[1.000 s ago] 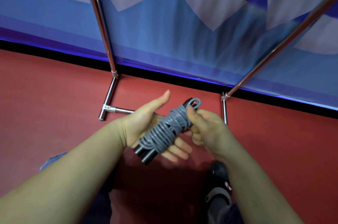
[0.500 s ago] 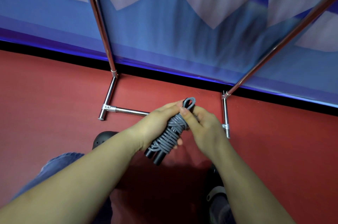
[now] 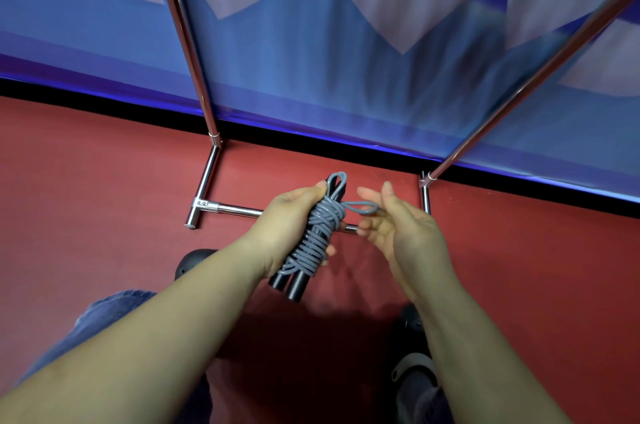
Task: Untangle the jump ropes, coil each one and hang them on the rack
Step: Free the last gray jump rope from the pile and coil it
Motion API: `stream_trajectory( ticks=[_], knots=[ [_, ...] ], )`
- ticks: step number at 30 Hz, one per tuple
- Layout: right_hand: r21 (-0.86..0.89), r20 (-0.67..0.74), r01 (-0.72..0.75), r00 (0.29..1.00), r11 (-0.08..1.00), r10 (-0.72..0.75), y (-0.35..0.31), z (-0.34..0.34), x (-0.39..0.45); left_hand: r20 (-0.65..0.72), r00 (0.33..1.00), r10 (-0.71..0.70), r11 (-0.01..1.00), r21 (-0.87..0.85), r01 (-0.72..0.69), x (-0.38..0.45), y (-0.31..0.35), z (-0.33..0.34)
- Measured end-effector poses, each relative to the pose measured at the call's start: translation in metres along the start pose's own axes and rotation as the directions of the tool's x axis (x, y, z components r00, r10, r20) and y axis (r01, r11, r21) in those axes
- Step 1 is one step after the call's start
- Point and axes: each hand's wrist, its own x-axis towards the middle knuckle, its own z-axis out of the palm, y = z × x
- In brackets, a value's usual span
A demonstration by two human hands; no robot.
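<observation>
Underfoot we have a dull red floor [image 3: 104,181], matte and faintly grained, meeting a black skirting strip under a glossy blue wall [image 3: 294,70] painted with pale angular shapes. Before that wall stands the rack [image 3: 207,178], made of polished chrome tubes: two uprights rising from floor feet joined by a low crossbar. Down at the lower edge we see denim-covered knees and dark shoes. Our left hand [image 3: 294,212] is wrapped around the jump rope [image 3: 313,240], a grey, smooth cord wound in tight turns around its two black cylindrical handles, which poke out below the fist. We hold the bundle in the air above the floor, in front of the rack's crossbar. Our right hand [image 3: 394,226] pinches a small cord loop sticking sideways from the bundle's top.
</observation>
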Motion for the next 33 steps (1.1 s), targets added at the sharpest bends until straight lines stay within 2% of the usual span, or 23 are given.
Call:
stream_trajectory(
  ticks=[1,3,5,8,10,13,15,18,24,30,33],
  knots=[
    [0.045,0.041,0.01,0.999,0.999,-0.012,-0.002,0.0,-0.001,-0.002,1.0,-0.004,1.0,0.002,0.004,0.001,0.0,-0.001],
    [0.014,0.115,0.055,0.992,0.998,-0.057,-0.002,0.001,-0.004,0.0,1.0,-0.019,1.0,0.009,0.019,0.001,0.0,-0.001],
    [-0.152,0.149,0.167,0.978,0.974,-0.144,0.0,0.0,-0.006,0.005,1.0,-0.028,0.999,0.022,0.028,0.001,-0.001,-0.001],
    [-0.355,0.183,0.321,0.945,0.878,-0.272,-0.004,-0.004,-0.006,0.026,0.999,-0.041,0.999,0.01,0.041,0.001,-0.001,-0.003],
    [-0.309,0.135,0.302,0.953,0.902,-0.273,-0.006,-0.006,-0.004,0.047,0.998,-0.05,0.999,-0.009,0.051,0.001,0.0,-0.003],
    [-0.027,0.06,0.163,0.985,0.986,-0.161,-0.006,-0.004,-0.004,0.063,0.996,-0.057,0.998,-0.009,0.058,0.001,0.0,-0.001],
    [0.062,0.073,0.12,0.99,0.991,-0.124,-0.006,-0.003,-0.005,0.068,0.996,-0.057,0.998,-0.013,0.058,0.001,0.0,-0.001],
    [0.004,0.092,0.14,0.986,0.99,-0.14,-0.005,0.0,-0.007,0.077,0.995,-0.058,0.998,-0.014,0.059,0.0,-0.001,0.001],
    [-0.075,-0.124,0.191,0.972,0.979,-0.199,0.0,-0.001,-0.002,0.103,0.995,-0.007,0.999,0.036,0.003,-0.001,-0.006,0.005],
    [-0.099,-0.239,0.213,0.943,0.972,-0.231,0.002,0.001,-0.003,0.125,0.992,0.034,0.997,0.06,-0.042,-0.003,-0.01,0.01],
    [-0.143,-0.236,0.251,0.931,0.957,-0.279,0.002,0.001,-0.004,0.106,0.993,0.044,0.996,0.067,-0.051,-0.003,-0.01,0.01]
  ],
)
